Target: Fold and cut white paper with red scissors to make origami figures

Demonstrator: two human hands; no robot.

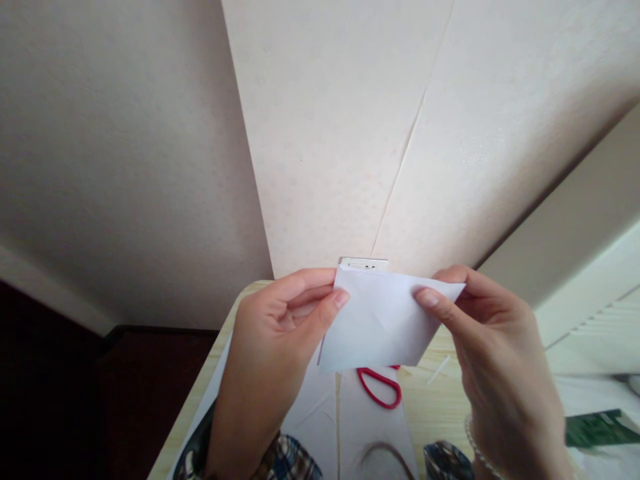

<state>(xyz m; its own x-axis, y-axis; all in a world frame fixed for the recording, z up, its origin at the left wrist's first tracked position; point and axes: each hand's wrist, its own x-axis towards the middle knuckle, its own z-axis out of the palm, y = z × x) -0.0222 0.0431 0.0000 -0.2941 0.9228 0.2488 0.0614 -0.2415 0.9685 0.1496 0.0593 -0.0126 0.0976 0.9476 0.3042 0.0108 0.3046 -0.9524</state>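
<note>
A folded white sheet of paper [377, 323] is held up above the table, its right top corner drawn to a point. My left hand [287, 333] pinches its upper left edge between thumb and fingers. On the other side, my right hand [493, 340] grips it near the pointed corner, thumb in front and fingers behind. Below the paper shows the red handle of scissors [381, 389]; their blades are hidden. White paper sheets [360, 427] lie on the table under my hands.
The light wooden table [433, 413] stands against a pale wall [325, 133]. A small flat white object [363, 263] shows just behind the paper. Thin paper scraps [439, 370] lie on the tabletop. To the right is a green packet [600, 429] on a white surface.
</note>
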